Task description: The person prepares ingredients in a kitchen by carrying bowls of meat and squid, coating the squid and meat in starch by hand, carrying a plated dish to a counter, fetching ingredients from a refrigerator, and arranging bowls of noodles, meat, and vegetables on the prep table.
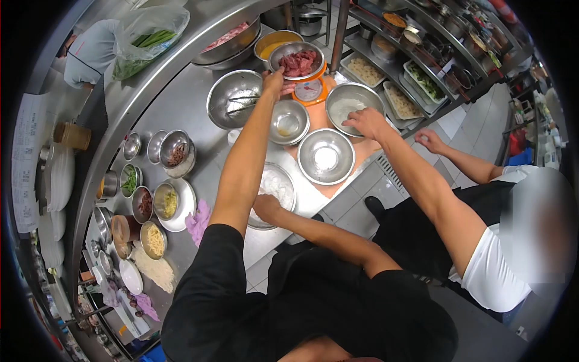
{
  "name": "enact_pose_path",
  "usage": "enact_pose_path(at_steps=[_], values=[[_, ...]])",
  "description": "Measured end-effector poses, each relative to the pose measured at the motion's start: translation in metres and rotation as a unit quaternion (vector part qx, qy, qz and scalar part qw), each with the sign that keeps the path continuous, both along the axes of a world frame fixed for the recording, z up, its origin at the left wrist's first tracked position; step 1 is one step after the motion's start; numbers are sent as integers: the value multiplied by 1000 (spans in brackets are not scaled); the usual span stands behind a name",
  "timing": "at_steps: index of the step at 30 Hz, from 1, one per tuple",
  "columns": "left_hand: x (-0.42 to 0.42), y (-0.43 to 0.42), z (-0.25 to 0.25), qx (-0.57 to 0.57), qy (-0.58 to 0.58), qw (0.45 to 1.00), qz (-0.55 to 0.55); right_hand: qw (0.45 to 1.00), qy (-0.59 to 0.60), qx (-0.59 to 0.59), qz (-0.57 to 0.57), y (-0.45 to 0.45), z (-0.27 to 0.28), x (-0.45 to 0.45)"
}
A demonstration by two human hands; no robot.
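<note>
Stretching across the view, counter (208, 148): steel, crowded with bowls.
Co-worker (491, 265): white-sleeved, at right, one hand (365, 122) over the wide bowl's rim.
Powder bowl (292, 196): at the counter's near edge, holding white powder (276, 182), partly hidden by the left forearm.
Wide bowl (369, 99): whitish inside, to the right of the scale.
Plain bowl (325, 137): shiny, between powder bowl and wide bowl.
Mixing bowl (226, 90): left of the meat bowl, slender dark shapes inside.
Meat bowl (277, 56): resting on top of the scale, towards the far side, heaped with red meat (300, 63).
Scale (309, 90): orange, round dial facing up.
Left hand (275, 83): beside the meat bowl's left edge, fingers partly spread; cannot tell whether gripping the rim.
Right hand (266, 208): at the powder bowl, fingers mostly hidden; cannot tell whether clenched or loose.
</note>
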State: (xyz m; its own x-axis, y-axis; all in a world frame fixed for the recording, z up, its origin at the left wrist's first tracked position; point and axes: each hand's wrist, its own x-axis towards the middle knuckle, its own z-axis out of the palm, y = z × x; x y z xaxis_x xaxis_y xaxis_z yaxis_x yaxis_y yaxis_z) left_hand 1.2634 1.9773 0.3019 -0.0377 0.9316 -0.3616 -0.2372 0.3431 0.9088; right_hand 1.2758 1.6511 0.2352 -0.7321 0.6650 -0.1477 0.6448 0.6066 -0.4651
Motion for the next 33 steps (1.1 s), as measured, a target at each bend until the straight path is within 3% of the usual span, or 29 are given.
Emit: enact_pose_path(at_steps=[4, 7, 8, 9, 10, 13, 15, 17, 18, 20, 22, 24, 26, 27, 29, 32, 33], values=[[13, 0, -11, 57, 43, 997, 26, 1000, 23, 18, -4, -5, -24, -3], [15, 20, -37, 98, 15, 993, 64, 987, 137, 58, -62, -3, -65, -13], [19, 13, -27, 68, 42, 991, 105, 989, 141, 45, -20, 4, -82, -16], [17, -4, -9, 69, 37, 994, 77, 991, 120, 49, 11, 6, -85, -16], [13, -20, 3, 97, 23, 993, 55, 999, 29, -4, 32, 8, -59, -14], [-12, -93, 45, 90, -39, 994, 52, 997, 5, -73, -1, 10, 0, 0], [-37, -165, 69, 88, -63, 991, 74, 994, 105, -6, 8, 12, -30, 8], [-72, -236, 79, 105, -51, 989, 91, 991, 98, -82, -30, 27, -37, 12], [-90, -274, 83, 113, -48, 988, 91, 989, 134, -49, 31, 38, -47, 17], [-110, -354, 102, 112, -25, 982, 150, 975, 216, 55, 9, 48, -33, 30], [-134, -423, 96, 112, -13, 968, 225, 969, 233, -57, -53, 59, 15, 38], [-153, -479, 79, 86, 50, 945, 311, 963, 243, -57, -101, 53, 76, 33], [-167, -521, 55, 82, 39, 938, 334, 954, 290, -30, -70, 29, 130, 17], [-171, -536, 49, 78, 28, 929, 361, 942, 334, -4, -37, 16, 141, 2], [-167, -556, 33, 47, 18, 919, 390, 948, 310, -5, 72, -15, 138, -43], [-161, -578, 9, 15, -26, 925, 378, 956, 268, -36, 114, -75, 119, -91], [-160, -586, 2, 14, -28, 926, 376, 974, 188, 22, 125, -96, 119, -96]])
